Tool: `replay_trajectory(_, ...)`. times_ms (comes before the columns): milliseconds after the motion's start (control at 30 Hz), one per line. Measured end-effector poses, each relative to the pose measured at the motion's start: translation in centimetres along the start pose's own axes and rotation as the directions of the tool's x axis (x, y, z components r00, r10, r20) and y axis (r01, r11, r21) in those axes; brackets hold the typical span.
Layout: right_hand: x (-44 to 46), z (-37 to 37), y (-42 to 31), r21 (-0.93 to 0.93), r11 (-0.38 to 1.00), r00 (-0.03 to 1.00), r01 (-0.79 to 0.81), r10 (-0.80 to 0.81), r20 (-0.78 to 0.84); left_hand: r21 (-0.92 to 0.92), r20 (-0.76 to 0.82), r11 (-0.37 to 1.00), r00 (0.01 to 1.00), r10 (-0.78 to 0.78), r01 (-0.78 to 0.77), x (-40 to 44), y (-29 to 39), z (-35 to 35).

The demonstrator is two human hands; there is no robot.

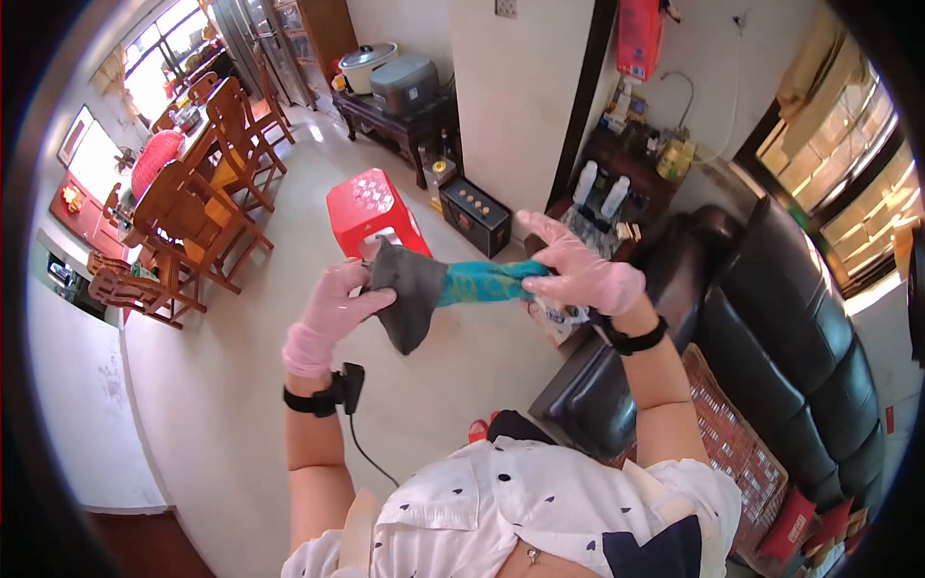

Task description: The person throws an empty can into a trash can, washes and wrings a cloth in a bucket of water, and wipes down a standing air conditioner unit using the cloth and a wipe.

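Note:
A piece of cloth, dark grey at one end and patterned teal at the other [487, 282], is stretched in the air between my two hands. My left hand [342, 306], in a thin pink glove, pinches the edge of the grey part, which hangs down in a loose flap. My right hand [578, 268], gloved the same way, grips the gathered teal end between thumb and fingers, with some fingers raised. The cloth's exact kind cannot be made out. Beyond it, a red plastic stool [371, 207] stands on the floor.
A black leather sofa [747, 299] with a woven mat [723, 424] is at my right. Bottles [615, 196] stand on a cluttered table beside it. A black box [475, 214] sits by the wall. Wooden chairs [183, 217] surround a table at far left. A cable [371, 458] hangs from my left wrist strap.

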State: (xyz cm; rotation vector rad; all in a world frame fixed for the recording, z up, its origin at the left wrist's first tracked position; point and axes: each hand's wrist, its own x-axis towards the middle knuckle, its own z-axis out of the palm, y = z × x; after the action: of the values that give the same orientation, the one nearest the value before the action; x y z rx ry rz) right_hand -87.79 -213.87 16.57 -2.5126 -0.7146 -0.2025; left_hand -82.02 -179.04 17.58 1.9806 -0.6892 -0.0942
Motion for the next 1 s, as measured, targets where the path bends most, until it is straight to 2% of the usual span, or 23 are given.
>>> replay_trajectory(33, 1.1, -3.1, -1.1, 0.111, 0.986, 0.984, 0.122, -0.134, 0.116, -0.248, 0.166, 0.953, 0.976, -0.138, 0.177, 0.5, 1.7, -1.8)
replay_trajectory(67, 1.9, -5.2, -1.4, 0.358, 0.931, 0.964, 0.067, -0.153, 0.218, -0.251, 0.150, 0.954, 0.980, -0.127, 0.162, 1.2, 2.9, -3.0)
replay_trajectory(100, 2.6, -7.4, -2.3, 0.486, 0.872, 0.958, 0.062, -0.188, 0.216, -0.420, 0.099, 0.902, 0.993, -0.066, 0.102, 2.2, 4.2, -3.9)
replay_trajectory(133, 2.9, -8.0, -2.4, 0.717, 0.696, 0.976, 0.044, -0.182, 0.117, -0.571, 0.045, 0.820, 0.999, -0.016, 0.039, 3.3, 5.2, -4.5)
replay_trajectory(167, 3.9, -6.6, -1.0, 0.884, 0.410, 0.967, 0.224, -0.204, -0.150, -0.621, 0.014, 0.784, 0.999, 0.030, -0.014, 4.7, 6.2, -4.8)
replay_trajectory(200, 4.8, -5.2, 0.4, 0.896, 0.096, 0.889, 0.433, -0.211, -0.407, -0.648, 0.036, 0.760, 0.999, -0.027, 0.044, 6.3, 6.4, -5.1)
replay_trajectory(233, 6.0, -2.9, -0.1, 0.815, -0.326, 0.871, 0.479, 0.061, -0.487, -0.673, 0.051, 0.734, 0.996, -0.075, 0.090, 8.0, 6.4, -5.4)
replay_trajectory(267, 6.9, 0.2, 0.8, 0.800, -0.395, 0.892, 0.453, 0.216, -0.398, -0.699, 0.063, 0.707, 0.994, -0.087, 0.106, 9.5, 5.8, -4.8)
replay_trajectory(300, 7.1, 3.5, 2.0, 0.869, -0.359, 0.917, 0.341, 0.329, -0.224, -0.722, 0.067, 0.683, 0.994, -0.089, 0.110, 11.5, 4.7, -3.9)
replay_trajectory(367, 7.6, 9.2, 3.2, 0.912, -0.386, 0.909, 0.138, 0.414, 0.038, -0.787, 0.139, 0.593, 0.985, -0.103, 0.173, 14.4, 2.4, -1.3)
replay_trajectory(433, 9.1, 11.1, 4.3, 0.889, -0.451, 0.888, 0.075, 0.435, 0.146, -0.443, 0.263, 0.819, 0.926, -0.269, 0.364, 19.0, -6.2, 1.7)
replay_trajectory(500, 10.5, 10.9, 5.8, 0.882, -0.465, 0.876, 0.080, 0.454, 0.160, -0.369, 0.142, 0.824, 0.902, -0.407, 0.430, 20.3, -7.5, 1.2)
replay_trajectory(533, 11.0, 10.4, 6.6, 0.878, -0.468, 0.869, 0.095, 0.469, 0.156, -0.356, 0.138, 0.829, 0.901, -0.410, 0.432, 21.0, -8.7, 0.6)
replay_trajectory(600, 11.9, 9.1, 8.0, 0.880, -0.456, 0.853, 0.131, 0.504, 0.133, -0.661, -0.081, 0.635, 0.804, -0.590, 0.400, 21.6, -13.3, -1.1)
replay_trajectory(633, 12.3, 8.4, 8.8, 0.878, -0.453, 0.844, 0.155, 0.522, 0.120, -0.876, -0.025, 0.428, 0.865, -0.501, 0.222, 22.2, -20.0, -1.8)
replay_trajectory(667, 12.6, 7.8, 9.3, 0.879, -0.444, 0.832, 0.175, 0.543, 0.109, -0.961, -0.032, 0.253, 0.863, -0.503, 0.112, 21.8, -22.8, -2.1)
replay_trajectory(700, 13.0, 7.3, 9.8, 0.879, -0.437, 0.819, 0.189, 0.564, 0.105, -0.998, -0.048, 0.067, 0.859, -0.510, -0.016, 21.2, -25.4, -2.5)
replay_trajectory(767, 13.8, 6.7, 10.6, 0.880, -0.423, 0.792, 0.217, 0.604, 0.095, -0.994, -0.082, -0.014, 0.829, -0.553, -0.108, 19.2, -33.0, -2.5)
replay_trajectory(833, 14.9, 6.4, 11.1, 0.881, -0.403, 0.762, 0.247, 0.643, 0.080, -0.911, 0.004, -0.341, 0.822, -0.570, -0.232, 17.9, -38.2, -2.8)
replay_trajectory(900, 16.2, 6.6, 11.6, 0.884, -0.376, 0.730, 0.276, 0.681, 0.062, -0.900, 0.016, -0.337, 0.750, -0.661, -0.278, 18.4, -40.9, -2.2)
replay_trajectory(933, 16.8, 6.9, 11.8, 0.890, -0.359, 0.698, 0.283, 0.713, 0.066, -0.993, -0.106, 0.111, 0.623, -0.775, -0.032, 18.9, -42.4, -1.7)
replay_trajectory(967, 17.6, 7.2, 12.0, 0.898, -0.333, 0.662, 0.289, 0.747, 0.063, -0.827, -0.280, 0.483, 0.532, -0.799, 0.289, 19.5, -44.3, -1.6)
replay_trajectory(1000, 18.1, 7.7, 11.9, 0.912, -0.306, 0.587, 0.273, 0.804, 0.094, -0.517, -0.342, 0.674, 0.594, -0.728, 0.528, 20.4, -50.5, -1.1)
